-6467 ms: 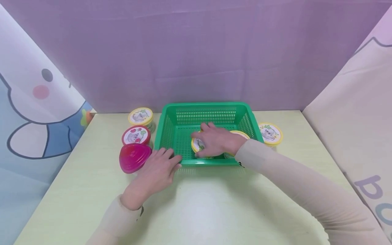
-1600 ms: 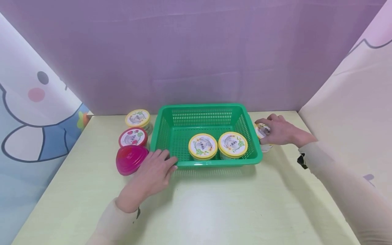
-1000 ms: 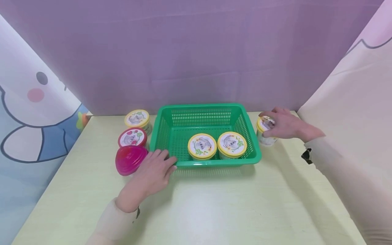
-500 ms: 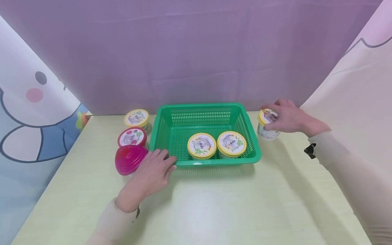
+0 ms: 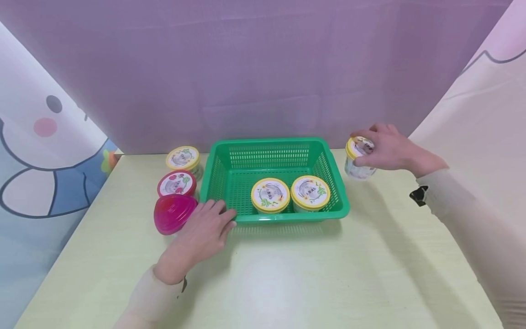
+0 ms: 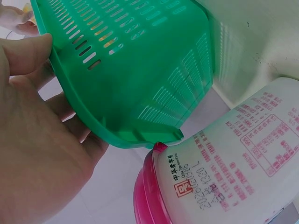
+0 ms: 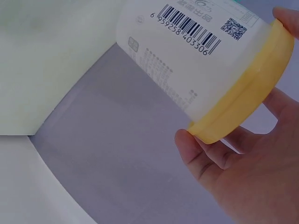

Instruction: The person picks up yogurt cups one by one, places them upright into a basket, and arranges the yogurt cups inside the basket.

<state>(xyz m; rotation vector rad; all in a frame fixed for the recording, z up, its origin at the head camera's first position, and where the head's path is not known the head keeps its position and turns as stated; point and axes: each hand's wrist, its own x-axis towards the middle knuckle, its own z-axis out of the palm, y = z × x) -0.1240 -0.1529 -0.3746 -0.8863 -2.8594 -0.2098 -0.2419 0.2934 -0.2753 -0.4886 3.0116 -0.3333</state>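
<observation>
By its yellow lid my right hand grips a white tub, to the right of the green basket. Seen from the right wrist, the fingers and thumb hold the edge of the yellow lid, and a barcode shows on the tub's side. At the basket's front left corner my left hand holds the rim, its thumb against the edge in the left wrist view. Inside the basket, along the front, stand two yellow-lidded tubs, a left one and a right one.
Left of the basket a yellow-lidded tub stands at the back, with a red-lidded tub before it. Nearer is a tub with a domed magenta lid, beside my left wrist. A purple cloth hangs behind the table.
Earlier my right hand was at a tub inside the basket; then it took hold of the tub on the right and moved it back and slightly right. The left hand stays at the rim.
</observation>
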